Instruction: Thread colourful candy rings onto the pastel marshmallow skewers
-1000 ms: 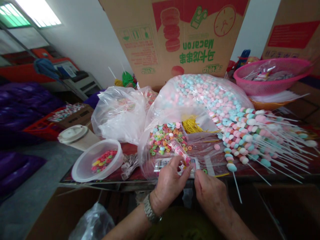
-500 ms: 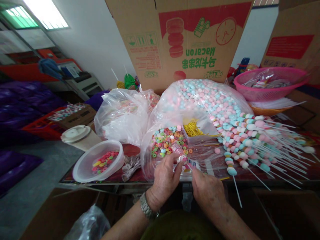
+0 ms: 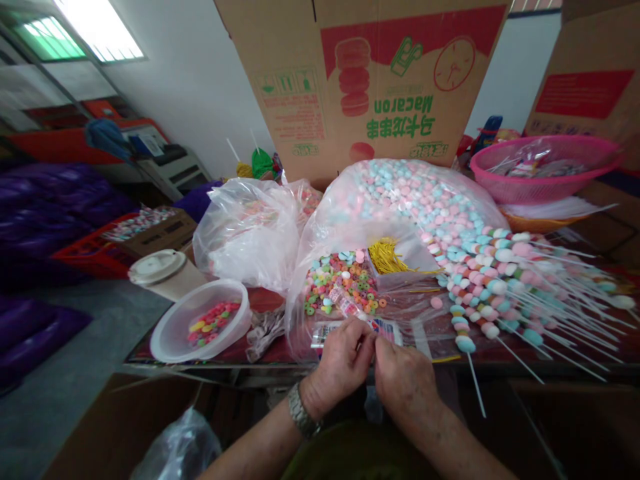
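My left hand (image 3: 345, 357), with a metal watch at the wrist, is closed around the lower end of a small clear wrapper with pink print (image 3: 346, 302). Pressed close beside it, my right hand (image 3: 403, 373) is closed too; what its fingers pinch is hidden. Just beyond the hands lie colourful ring-shaped candies (image 3: 340, 280) in an open plastic bag and a printed packet (image 3: 387, 328). Yellow twist ties (image 3: 386, 257) rest behind them. Sticks of pastel marshmallows (image 3: 495, 287) are piled to the right.
A white bowl with ring candies (image 3: 165, 333) and a lidded cup (image 3: 163, 273) stand at the left. Behind are a cloudy plastic bag (image 3: 250, 233), a big bag of marshmallows (image 3: 400, 193) and a cardboard box (image 3: 290, 67). A pink basket (image 3: 540, 183) is at the back right.
My hands have come together and moved slightly nearer me. The pink-printed wrapper has shifted left, and more of the printed packet behind the hands shows.
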{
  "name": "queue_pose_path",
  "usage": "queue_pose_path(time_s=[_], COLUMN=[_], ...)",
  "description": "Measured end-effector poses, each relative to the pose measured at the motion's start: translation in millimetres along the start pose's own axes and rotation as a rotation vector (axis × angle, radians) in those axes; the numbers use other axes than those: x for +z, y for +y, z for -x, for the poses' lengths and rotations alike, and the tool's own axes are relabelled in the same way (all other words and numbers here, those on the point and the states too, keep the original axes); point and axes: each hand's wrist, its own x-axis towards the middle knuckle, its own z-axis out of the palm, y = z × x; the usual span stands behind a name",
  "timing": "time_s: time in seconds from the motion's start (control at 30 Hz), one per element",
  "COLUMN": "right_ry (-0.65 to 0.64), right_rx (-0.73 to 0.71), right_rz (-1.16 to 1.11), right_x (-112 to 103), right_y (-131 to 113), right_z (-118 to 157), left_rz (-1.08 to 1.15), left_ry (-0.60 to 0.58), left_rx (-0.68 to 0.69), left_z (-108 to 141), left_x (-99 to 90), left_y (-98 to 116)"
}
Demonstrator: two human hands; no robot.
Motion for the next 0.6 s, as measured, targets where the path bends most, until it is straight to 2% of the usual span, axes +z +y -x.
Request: queue_pose_path(time_s=[0.1,0.17,0.23,0.27,0.33,0.4,0.43,0.53,0.6], right_ry=[-0.088,-0.121,-0.169,-0.202,-0.262,-0.28,-0.272,-0.235,-0.158], right_rx=[0.029,0.002,-0.036,-0.056,-0.1,-0.144,-0.161,-0.194,-0.177], right_rz=[-0.222,-0.419,-0.571,-0.617,-0.653,-0.631,-0.614,-0.589,-0.623], right_x=[-6,-18,-34,-43,-58,-68,-70,-69,-61], right_y=[17,34,51,57,65,67,67,66,67], right_z=[-7,-11,-14,-15,-20,-25,-27,-34,-36], left_rz=[0.048,-0.023,-0.147,-0.192,-0.201,-0.095,-0.006,0.335,0.521], left_ry=[-0.105,-0.107,-0.048,-0.119,-0.364,-0.564,-0.601,-0.583,-0.568], left_rx=[0.14,0.221,0.159,0.149,0.141,0.089,0.04,-0.115,-0.244], left_z=[-5,-15,-26,-31,-37,-38,-36,-28,-23], left_x=[-15.1,-34.7,-55.5,-63.9,-73.5,-72.6,-69.2,-52.9,-40.9], left_y=[2,-2,-7,-10,-12,-8,-4,7,13])
